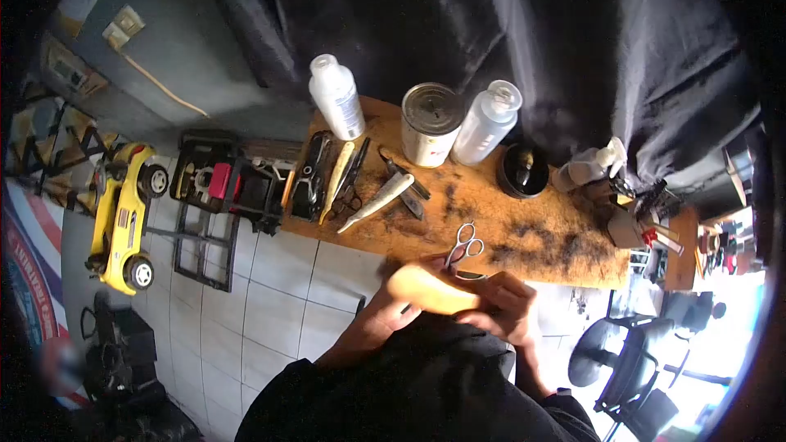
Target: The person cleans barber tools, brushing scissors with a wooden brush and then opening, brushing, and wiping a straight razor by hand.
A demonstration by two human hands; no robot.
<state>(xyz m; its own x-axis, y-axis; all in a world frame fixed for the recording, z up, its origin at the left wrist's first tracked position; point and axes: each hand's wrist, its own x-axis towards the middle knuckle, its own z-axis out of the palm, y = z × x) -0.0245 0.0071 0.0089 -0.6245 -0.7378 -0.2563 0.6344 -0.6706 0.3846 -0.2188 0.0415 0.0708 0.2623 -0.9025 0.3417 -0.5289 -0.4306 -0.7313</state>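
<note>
I grip a tan piece (438, 290) between my left hand (388, 311) and right hand (509, 309), before the wooden table (524, 233). Scissors (467, 247) show just beyond; 1 tin (429, 127) and 2 tall bottles (336, 98) stand behind. Some fingers are hidden, the scissors' tips too; glare blurs the chair (639, 360).

So the table (573, 221) has a bottle (338, 106) far left, a can (427, 131) right of it, then a second bottle (485, 129) just beside that. Bowl (524, 191)'s further right, spray bottle (581, 170) past it. Scissors (468, 241) are nearer, by the left hand (393, 306) and right hand (509, 300). Toy car (123, 221)'s off left, chair (637, 364) near right.
</note>
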